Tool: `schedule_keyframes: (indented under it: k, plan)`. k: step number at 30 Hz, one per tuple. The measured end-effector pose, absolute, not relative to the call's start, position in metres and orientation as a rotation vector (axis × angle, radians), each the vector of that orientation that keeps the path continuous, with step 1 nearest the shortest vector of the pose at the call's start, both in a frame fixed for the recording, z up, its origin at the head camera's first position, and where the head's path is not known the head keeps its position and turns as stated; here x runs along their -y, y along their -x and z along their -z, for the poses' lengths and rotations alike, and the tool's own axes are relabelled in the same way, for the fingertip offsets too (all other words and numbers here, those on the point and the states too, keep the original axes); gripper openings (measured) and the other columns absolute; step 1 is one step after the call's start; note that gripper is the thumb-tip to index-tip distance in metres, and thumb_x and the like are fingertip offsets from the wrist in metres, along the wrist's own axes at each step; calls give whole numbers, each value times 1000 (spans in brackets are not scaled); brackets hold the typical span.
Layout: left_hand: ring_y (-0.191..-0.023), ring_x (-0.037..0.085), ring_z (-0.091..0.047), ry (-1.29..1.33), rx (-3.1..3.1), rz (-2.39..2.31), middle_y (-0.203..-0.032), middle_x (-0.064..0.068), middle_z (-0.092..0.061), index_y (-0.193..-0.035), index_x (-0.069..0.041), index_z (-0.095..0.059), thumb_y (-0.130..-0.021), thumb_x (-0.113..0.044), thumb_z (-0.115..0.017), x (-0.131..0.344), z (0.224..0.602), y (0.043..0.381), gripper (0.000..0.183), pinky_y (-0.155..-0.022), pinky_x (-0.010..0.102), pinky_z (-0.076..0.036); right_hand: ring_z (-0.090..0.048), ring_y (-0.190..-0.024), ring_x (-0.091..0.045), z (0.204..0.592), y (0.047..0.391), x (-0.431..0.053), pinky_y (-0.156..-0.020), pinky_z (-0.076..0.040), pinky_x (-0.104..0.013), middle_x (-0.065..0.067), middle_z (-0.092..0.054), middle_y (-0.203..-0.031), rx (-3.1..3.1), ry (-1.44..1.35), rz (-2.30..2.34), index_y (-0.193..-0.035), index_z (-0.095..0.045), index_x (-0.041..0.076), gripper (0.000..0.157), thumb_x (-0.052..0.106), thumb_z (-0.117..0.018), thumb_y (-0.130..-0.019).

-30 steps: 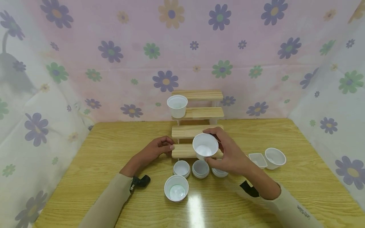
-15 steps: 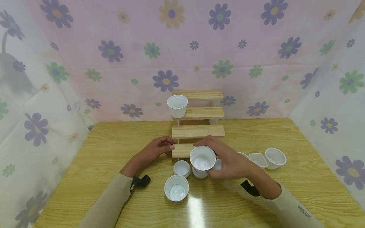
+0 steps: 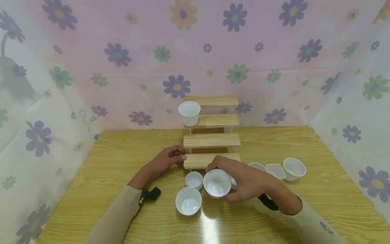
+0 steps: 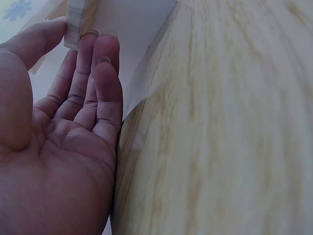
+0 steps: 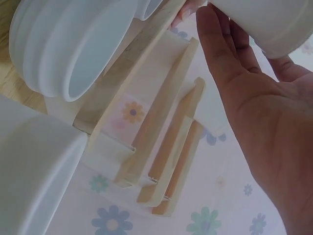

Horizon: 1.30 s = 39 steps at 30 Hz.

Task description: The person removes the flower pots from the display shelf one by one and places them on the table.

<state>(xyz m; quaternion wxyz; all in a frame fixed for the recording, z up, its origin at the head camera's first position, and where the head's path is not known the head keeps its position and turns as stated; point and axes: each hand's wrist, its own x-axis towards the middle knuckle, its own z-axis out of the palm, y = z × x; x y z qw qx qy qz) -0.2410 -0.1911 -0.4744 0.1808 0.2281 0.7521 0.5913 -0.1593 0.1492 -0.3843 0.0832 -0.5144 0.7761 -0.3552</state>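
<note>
A round white plastic cup (image 3: 217, 184) is in my right hand (image 3: 243, 179), its mouth tipped toward the head camera. In the right wrist view the fingers grip the cup (image 5: 276, 22) by its side. It hangs in front of the stand, hiding part of the white bowls behind it. My left hand (image 3: 167, 158) holds the left end of the lowest board of a stepped wooden shelf stand (image 3: 211, 140); the left wrist view has the thumb against the board's end (image 4: 75, 24). Another white cup (image 3: 189, 114) stands at the left of an upper step.
Before the stand sits a small white bowl (image 3: 194, 179), and nearer the front a larger white cup (image 3: 188, 201). At the right are a square white dish (image 3: 275, 171), a round bowl (image 3: 294, 168) and a partly hidden bowl (image 3: 257, 166). Flowered cloth (image 3: 146, 71) encloses the table.
My right hand has lowered the cup from in front of the lower boards toward the table, past the front bowls. My left hand stays at the stand.
</note>
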Motion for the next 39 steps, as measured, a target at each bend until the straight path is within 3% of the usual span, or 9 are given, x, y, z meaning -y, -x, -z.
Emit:
schedule_keyframes:
  k: [19,39]
  plan:
    - [-93,26,-65,-623,-2111,-1676,-100,13,-66,-125,-5,-64,-109,-23,-64,192,475,242,25,-87,37,-57,-59,-117,-12,386,153,-146,-100,-52,-35,7,-58,-131,-2332,1567,854,-139,-52,20,70,23,-93,-82]
    - [-92,28,-66,-612,-2115,-1670,-100,14,-68,-125,-6,-64,-108,-25,-65,192,474,242,26,-86,38,-57,-60,-115,-10,390,147,-139,-100,-53,-33,7,-56,-128,-2428,1492,712,-132,-53,19,78,23,-99,-70]
